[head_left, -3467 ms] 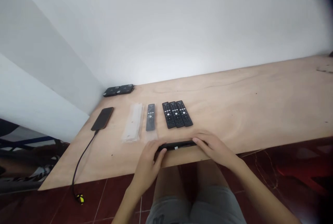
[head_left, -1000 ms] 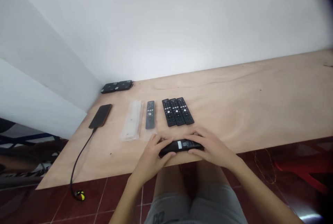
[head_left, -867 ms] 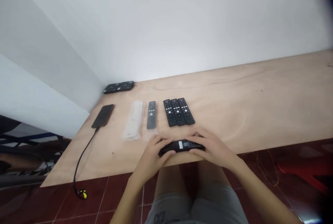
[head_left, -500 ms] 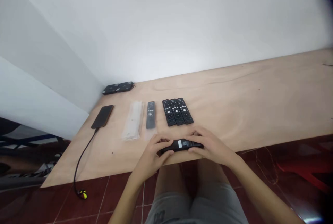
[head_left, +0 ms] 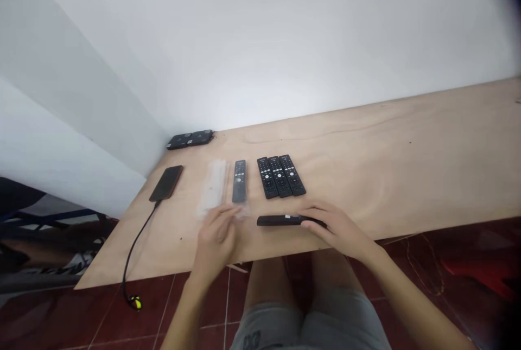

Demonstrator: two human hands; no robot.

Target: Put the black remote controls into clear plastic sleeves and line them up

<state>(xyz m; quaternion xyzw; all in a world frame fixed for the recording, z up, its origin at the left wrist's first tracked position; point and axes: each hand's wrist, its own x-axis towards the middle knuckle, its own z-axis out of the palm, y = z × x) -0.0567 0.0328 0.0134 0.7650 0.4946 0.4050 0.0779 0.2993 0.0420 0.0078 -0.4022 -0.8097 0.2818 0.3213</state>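
In my right hand (head_left: 336,230) is a black remote control (head_left: 279,221), gripped by its right end and turned on its side just above the table's near edge. My left hand (head_left: 217,236) is closed at the near end of a clear plastic sleeve (head_left: 244,210), its fingertips on the film; slight blur softens the fingers. Inside that sleeve lies another remote (head_left: 239,180), buttons up. Right of it, three black remotes (head_left: 280,176) lie side by side, buttons up. A stack of clear plastic sleeves (head_left: 214,187) lies to the left, just beyond my left hand.
A phone (head_left: 166,183) lies at the left of the wooden table (head_left: 386,165), its black cable (head_left: 136,247) hanging over the edge. Two flat black boxes (head_left: 190,139) stand in the back left corner by the white wall (head_left: 285,40). A red object (head_left: 480,274) shows below right.
My left hand has let go of the held remote and moved left to the sleeve. The remote, still in my right hand, has tipped from its back onto its side.
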